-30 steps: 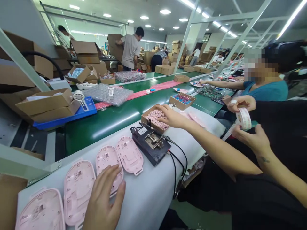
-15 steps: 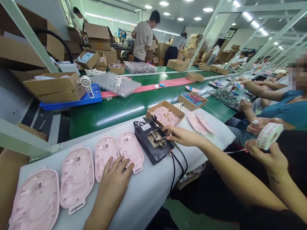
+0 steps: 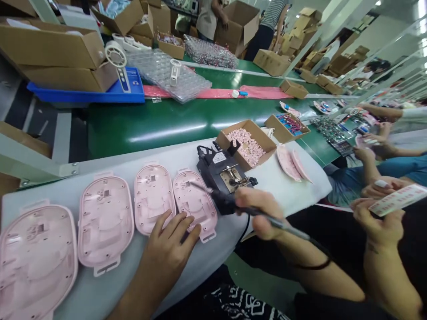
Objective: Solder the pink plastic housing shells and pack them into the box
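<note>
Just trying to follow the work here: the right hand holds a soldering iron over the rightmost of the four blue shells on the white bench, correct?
Not quite. In the head view the four shells are pink, not blue. The rest holds: the right hand grips the soldering iron, its tip over the rightmost shell on the white bench.

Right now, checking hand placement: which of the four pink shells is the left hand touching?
The rightmost pink shell, beside the black fixture; left hand fingertips rest on it.
</note>
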### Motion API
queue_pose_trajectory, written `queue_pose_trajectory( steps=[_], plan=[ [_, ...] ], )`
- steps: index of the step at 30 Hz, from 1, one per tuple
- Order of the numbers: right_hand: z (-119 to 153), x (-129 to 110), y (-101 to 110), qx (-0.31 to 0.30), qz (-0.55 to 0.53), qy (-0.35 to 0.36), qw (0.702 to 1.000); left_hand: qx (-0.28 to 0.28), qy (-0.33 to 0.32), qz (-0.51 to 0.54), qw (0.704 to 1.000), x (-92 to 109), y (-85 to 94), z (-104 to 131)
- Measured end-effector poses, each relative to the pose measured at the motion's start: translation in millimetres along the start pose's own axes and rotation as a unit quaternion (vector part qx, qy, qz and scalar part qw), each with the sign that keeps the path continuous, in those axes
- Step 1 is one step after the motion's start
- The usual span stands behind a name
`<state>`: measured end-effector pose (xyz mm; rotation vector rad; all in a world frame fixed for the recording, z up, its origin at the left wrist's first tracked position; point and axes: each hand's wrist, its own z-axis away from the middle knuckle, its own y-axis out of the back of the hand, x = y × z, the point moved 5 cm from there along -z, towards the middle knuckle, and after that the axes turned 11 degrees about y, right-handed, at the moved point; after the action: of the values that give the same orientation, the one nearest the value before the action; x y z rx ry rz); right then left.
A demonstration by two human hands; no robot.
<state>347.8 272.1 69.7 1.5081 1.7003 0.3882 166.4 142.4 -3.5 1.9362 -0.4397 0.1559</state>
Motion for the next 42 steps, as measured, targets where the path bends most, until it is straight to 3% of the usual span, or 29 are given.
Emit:
queue_pose_trajectory(
  steps=[2,4,8,12,29,42],
  plan=[
    [-1.3,-4.9,-26.0,-0.023,-0.010,0.013,1.000,-0.005,0.000,0.007,1.000,0.4,0.9,-0.3],
    [-2.2,-7.9,-35.4,-0.020,0.025,0.014,0.999,-0.009,0.001,0.007,1.000,1.0,2.9,-1.5],
    [1.2,-6.7,-29.3,0.033,0.071,-0.005,0.997,-0.004,0.006,-0.002,1.000,1.8,6.2,-4.4],
    [6.7,-1.1,-27.9,0.045,0.094,-0.056,0.993,-0.002,0.008,0.008,1.000,3.0,4.3,-4.3],
    [3.4,0.2,-33.1,-0.020,0.157,-0.132,0.979,-0.019,0.017,0.003,1.000,3.0,-0.3,-4.9],
    [-4.8,-4.8,-34.9,-0.014,0.151,-0.121,0.981,-0.018,0.025,0.012,0.999,2.7,-0.1,-4.9]
  ],
)
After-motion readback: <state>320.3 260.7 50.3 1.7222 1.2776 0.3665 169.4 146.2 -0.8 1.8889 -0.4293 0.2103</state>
